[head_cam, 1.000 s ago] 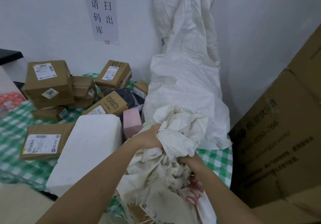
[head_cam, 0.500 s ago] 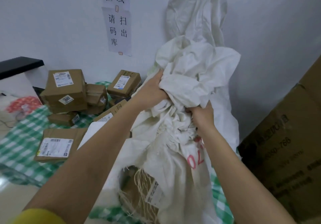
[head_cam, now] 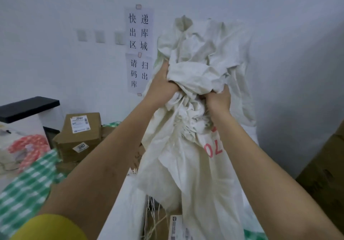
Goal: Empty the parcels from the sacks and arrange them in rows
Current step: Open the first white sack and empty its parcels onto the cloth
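Sack (head_cam: pixel 193 165) hangs bunched, gripped by left hand (head_cam: pixel 162 87) and right hand (head_cam: pixel 218 101).

I count two hands, the left hand (head_cam: pixel 162 88) and the right hand (head_cam: pixel 217 101), and one white sack (head_cam: pixel 195 146). I make out two labelled cardboard parcels (head_cam: pixel 81 128) stacked at the left, though blur may hide others, and one labelled parcel (head_cam: pixel 176 226) below the sack. On the wall I count two paper notices (head_cam: pixel 140 31) and three pale switch plates (head_cam: pixel 100 36).

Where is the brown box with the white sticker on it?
In the head view the brown box sits low on the left, against the wall, beside the person's left arm and just right of the black shelf.
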